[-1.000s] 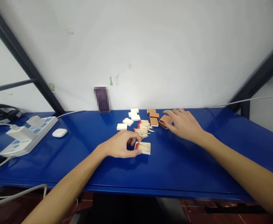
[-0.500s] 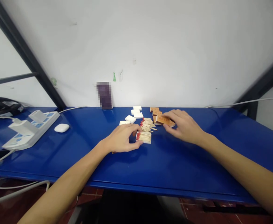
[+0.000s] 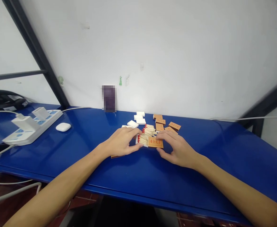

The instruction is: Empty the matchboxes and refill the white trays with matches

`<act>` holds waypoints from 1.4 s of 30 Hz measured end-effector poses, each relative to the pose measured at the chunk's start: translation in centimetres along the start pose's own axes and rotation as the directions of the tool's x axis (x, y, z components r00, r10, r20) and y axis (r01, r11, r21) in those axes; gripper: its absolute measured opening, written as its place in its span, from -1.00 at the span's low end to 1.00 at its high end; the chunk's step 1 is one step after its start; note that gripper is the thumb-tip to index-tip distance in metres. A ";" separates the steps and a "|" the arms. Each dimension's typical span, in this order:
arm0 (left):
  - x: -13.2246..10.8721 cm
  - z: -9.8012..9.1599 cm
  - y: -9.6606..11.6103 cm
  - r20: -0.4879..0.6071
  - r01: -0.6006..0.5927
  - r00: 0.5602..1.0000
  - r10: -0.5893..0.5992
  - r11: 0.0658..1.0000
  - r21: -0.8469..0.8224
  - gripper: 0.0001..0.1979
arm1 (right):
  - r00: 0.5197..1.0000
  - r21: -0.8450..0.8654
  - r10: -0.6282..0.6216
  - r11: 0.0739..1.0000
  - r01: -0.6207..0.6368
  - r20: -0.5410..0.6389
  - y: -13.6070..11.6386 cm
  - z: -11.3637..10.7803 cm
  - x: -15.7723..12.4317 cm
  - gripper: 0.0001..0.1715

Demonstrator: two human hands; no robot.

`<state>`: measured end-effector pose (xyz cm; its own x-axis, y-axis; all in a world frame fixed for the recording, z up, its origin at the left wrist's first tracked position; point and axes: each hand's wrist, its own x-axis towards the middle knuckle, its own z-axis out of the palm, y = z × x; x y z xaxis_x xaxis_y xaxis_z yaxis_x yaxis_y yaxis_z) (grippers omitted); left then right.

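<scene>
Between thumb and fingers, my left hand point(image 3: 123, 142) grips a white matchbox tray point(image 3: 143, 140) filled with red-tipped matches. My right hand point(image 3: 176, 148) pinches an orange matchbox sleeve point(image 3: 155, 142) by its top and bottom edges. The sleeve's left end covers the right end of the tray. Just behind them lies a pile of loose matches point(image 3: 149, 129). Several white trays point(image 3: 141, 121) rest behind my left hand, and several orange sleeves point(image 3: 175, 126) lie behind my right hand. Another orange box point(image 3: 117, 156) is partly hidden under my left hand.
The blue table point(image 3: 129, 186) meets a white wall. A power strip point(image 3: 31, 129) with plugs and cables lies at the left, beside a small white case point(image 3: 63, 127). A pixelated dark object point(image 3: 109, 98) stands against the wall. Dark metal bars slope at both sides.
My right hand has moved left and toward me with the orange sleeve, bringing it from the sleeve pile onto the right end of the filled tray. My left hand still holds the tray.
</scene>
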<state>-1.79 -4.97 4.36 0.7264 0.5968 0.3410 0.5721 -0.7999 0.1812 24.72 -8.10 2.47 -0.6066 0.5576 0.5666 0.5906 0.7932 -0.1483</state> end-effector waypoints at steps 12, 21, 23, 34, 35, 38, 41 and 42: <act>0.2 -0.1 -0.5 -0.005 -0.013 1.000 0.012 0.999 -0.030 -0.58 | 0.998 0.081 0.058 0.995 -0.058 0.002 0.1 -0.3 0.0 -0.73; 0.2 -0.4 -0.6 -0.068 -0.076 0.995 0.075 0.997 -0.021 -0.56 | 0.987 0.088 -0.042 0.995 0.056 -0.154 0.4 0.3 -0.4 -0.71; 0.2 -0.3 -0.5 -0.041 -0.087 0.995 0.086 0.996 -0.018 -0.53 | 0.983 0.073 -0.054 0.995 0.068 -0.174 0.2 0.5 -0.4 -0.67; 0.5 0.7 0.5 0.015 -0.135 0.991 0.135 0.990 -0.047 -0.30 | 0.978 0.126 -0.104 0.984 0.128 -0.183 -1.3 1.1 -0.1 -0.64; 0.5 0.7 0.4 0.015 -0.142 0.990 0.143 0.989 -0.045 -0.29 | 0.978 0.134 -0.108 0.982 0.133 -0.179 -1.4 1.1 -0.1 -0.64; 0.4 0.5 0.3 0.022 -0.162 0.986 0.164 0.985 -0.054 -0.23 | 0.980 0.169 -0.115 0.975 0.143 -0.162 -1.6 1.2 0.0 -0.66; 0.4 0.4 0.2 0.037 -0.172 0.984 0.175 0.982 -0.074 -0.18 | 0.981 0.187 -0.124 0.971 0.150 -0.147 -1.8 1.2 -0.1 -0.67; 0.4 0.4 0.3 0.039 -0.184 0.982 0.187 0.980 -0.075 -0.18 | 0.981 0.188 -0.128 0.970 0.154 -0.143 -1.9 1.2 -0.2 -0.68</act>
<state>-1.17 -4.95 4.17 0.8346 0.4389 0.3328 0.3989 -0.8983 0.1842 23.08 -9.36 1.68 -0.5954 0.4105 0.6907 0.3794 0.9014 -0.2087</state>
